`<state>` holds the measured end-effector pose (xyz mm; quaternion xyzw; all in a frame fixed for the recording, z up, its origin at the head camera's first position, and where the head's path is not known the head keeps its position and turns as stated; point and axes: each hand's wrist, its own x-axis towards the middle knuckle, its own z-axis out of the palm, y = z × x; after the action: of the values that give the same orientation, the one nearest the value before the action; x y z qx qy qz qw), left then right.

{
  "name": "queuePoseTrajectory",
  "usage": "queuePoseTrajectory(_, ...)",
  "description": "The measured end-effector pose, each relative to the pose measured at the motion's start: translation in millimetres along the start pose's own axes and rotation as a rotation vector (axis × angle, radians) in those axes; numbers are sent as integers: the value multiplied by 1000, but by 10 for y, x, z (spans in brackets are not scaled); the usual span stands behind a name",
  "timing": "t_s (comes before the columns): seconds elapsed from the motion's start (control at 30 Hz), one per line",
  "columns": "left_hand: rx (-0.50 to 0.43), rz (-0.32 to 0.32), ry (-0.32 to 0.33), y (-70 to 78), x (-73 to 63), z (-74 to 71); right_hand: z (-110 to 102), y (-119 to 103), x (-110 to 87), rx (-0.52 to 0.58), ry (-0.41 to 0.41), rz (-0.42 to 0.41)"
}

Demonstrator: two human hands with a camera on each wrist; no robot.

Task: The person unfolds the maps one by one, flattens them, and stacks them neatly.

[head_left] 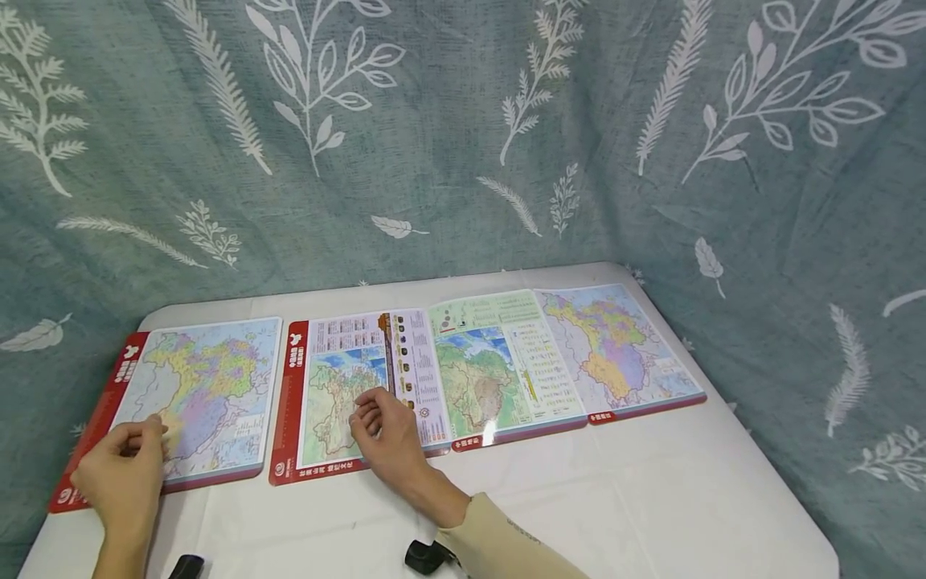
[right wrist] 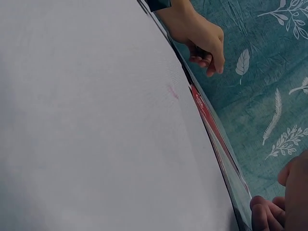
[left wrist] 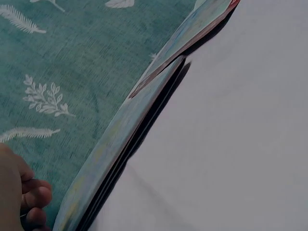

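Note:
My left hand (head_left: 129,470) is over the lower left part of a red-edged map sheet (head_left: 217,378), at the left of the table. Its fingers are loosely curled and it holds nothing. My right hand (head_left: 391,438) is over the lower part of a second red-edged map sheet (head_left: 333,442), fingers bent and empty. A green relief map sheet (head_left: 473,386) and a coloured map sheet (head_left: 615,346) continue that row to the right, edge to edge or overlapping. In the right wrist view, the left hand (right wrist: 197,36) hangs above the sheets with fingers bent.
The sheets lie on a white-covered table (head_left: 579,498). Behind it hangs a green leaf-print curtain (head_left: 434,161), which continues down the right side. Two black objects (head_left: 425,556) show at the table's near edge, one close to each forearm.

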<state>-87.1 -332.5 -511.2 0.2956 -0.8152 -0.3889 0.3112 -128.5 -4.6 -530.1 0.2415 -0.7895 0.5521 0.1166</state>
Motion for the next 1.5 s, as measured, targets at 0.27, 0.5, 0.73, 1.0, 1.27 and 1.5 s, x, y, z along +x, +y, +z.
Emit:
queuePoseTrajectory(0.27,86,-45,9,-145,119,-79,138,-38,48,-1,-18,-48)
queuePoseTrajectory(0.5,136,-21,16,-223,193,-147,256,-70,85,-4,-31,-44)
queuePoseTrajectory(0.73,189,8,14,-261,272,-168,342,-92,136,-180,-14,-24)
queuePoseTrajectory(1.0,221,37,13,-319,293,-160,431,-106,171,-314,6,-14)
queuePoseTrajectory(1.27,322,-35,-30,-321,320,-212,576,-140,201,-267,-15,-77)
queuePoseTrajectory(1.5,367,-110,-70,-336,317,-244,683,-196,222,-383,-85,-67)
